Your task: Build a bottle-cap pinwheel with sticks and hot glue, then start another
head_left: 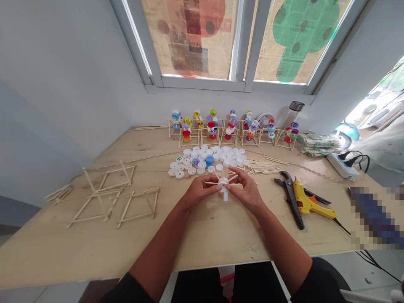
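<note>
Plywood desk (94,248) under a newspaper-covered window (202,42). Row of stick stands with coloured bottle caps (230,130) built along the back edge. Left hand (202,191) and right hand (244,191) both pinch a white cap hub (222,183) with wooden sticks radiating out, mid-desk, just in front of the pile of loose caps (205,158). Left: bare stick frames (107,193) toward the left edge, no caps on them. Glue gun (311,206) and black-handled pliers (290,198) lie near the right edge.
</note>
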{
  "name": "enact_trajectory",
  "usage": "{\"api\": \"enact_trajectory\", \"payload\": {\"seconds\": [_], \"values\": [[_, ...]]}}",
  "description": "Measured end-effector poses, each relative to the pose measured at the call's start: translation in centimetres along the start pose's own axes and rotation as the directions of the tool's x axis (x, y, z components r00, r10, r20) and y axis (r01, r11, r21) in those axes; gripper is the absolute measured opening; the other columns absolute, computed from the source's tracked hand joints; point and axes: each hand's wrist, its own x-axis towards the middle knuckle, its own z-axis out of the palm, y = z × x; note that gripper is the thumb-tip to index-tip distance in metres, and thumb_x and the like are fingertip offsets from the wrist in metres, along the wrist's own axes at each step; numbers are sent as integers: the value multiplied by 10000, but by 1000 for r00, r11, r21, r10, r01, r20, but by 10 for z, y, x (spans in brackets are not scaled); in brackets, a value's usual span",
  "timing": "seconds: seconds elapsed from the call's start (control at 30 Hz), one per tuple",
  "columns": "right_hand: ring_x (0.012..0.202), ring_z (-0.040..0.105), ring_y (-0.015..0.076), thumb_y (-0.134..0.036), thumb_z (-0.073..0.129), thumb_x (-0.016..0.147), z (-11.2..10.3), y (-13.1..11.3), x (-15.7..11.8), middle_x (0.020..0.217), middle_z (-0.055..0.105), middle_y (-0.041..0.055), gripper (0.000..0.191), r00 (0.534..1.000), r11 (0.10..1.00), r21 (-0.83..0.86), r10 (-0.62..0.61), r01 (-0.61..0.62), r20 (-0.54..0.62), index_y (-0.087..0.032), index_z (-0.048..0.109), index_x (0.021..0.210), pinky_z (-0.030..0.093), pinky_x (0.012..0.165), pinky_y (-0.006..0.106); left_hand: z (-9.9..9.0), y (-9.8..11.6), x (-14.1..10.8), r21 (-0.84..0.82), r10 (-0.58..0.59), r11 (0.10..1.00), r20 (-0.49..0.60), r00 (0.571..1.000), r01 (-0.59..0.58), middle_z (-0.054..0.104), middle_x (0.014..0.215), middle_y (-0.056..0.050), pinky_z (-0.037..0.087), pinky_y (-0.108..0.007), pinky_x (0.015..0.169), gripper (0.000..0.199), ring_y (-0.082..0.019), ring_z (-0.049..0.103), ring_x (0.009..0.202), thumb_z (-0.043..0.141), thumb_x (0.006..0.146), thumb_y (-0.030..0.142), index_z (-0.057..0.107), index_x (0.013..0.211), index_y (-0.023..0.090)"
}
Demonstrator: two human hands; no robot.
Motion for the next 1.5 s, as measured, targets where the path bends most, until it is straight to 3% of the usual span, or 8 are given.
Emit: {"api": "enact_trajectory", "payload": {"seconds": [0.23, 0.5, 0.67, 0.9, 1.13, 1.5], "values": [[797, 608, 180, -371, 630, 785, -4, -1, 1, 863, 661, 31, 437, 1000, 993, 114, 13, -14, 15, -225, 545, 1188, 472, 730, 326, -2, -1, 0, -51, -27, 998, -72, 997, 24, 693, 783, -29, 483, -296, 714, 352, -195, 641, 748, 780, 578, 420, 669, 803, 173], [932, 621, 214, -403, 615, 794, -6, -7, 1, 925, 674, 48, 387, 997, 983, 169, 76, -71, -22, -225, 562, 1133, 471, 826, 354, -7, -9, 5, -162, -45, 987, -156, 987, 19, 694, 787, -23, 460, -276, 730, 366, -168, 631, 743, 807, 547, 398, 680, 805, 171], [929, 623, 210, -391, 626, 791, -6, -3, 1, 943, 676, 48, 399, 998, 985, 160, 61, -59, -9, -233, 561, 1151, 470, 830, 354, -6, -8, 3, -248, -23, 969, -157, 987, -17, 680, 774, -19, 450, -259, 743, 331, -147, 609, 737, 805, 572, 355, 683, 817, 168], [891, 620, 201, -384, 670, 763, -5, -1, 1, 944, 678, 47, 481, 999, 993, 109, 32, -35, 34, -245, 534, 1202, 462, 829, 375, -1, -5, 0, -221, 26, 974, -101, 995, -47, 670, 783, -19, 440, -249, 701, 271, -142, 592, 719, 789, 608, 318, 692, 811, 167], [947, 627, 220, -365, 698, 735, -3, -4, -1, 927, 686, 35, 554, 998, 996, -88, -17, 23, 66, -246, 515, 1244, 450, 864, 389, 3, -3, 1, -177, 15, 984, -21, 1000, -18, 667, 721, -11, 436, -243, 621, 253, -133, 581, 641, 793, 593, 310, 688, 776, 170], [871, 636, 199, -343, 659, 755, 1, -9, -1, 875, 681, 32, 486, 999, 993, -120, -2, -3, -48, -222, 547, 1212, 477, 803, 365, 1, -12, 2, -227, -20, 974, -40, 999, 11, 717, 839, -60, 468, -265, 661, 301, -176, 635, 726, 788, 608, 292, 712, 877, 179]]}}
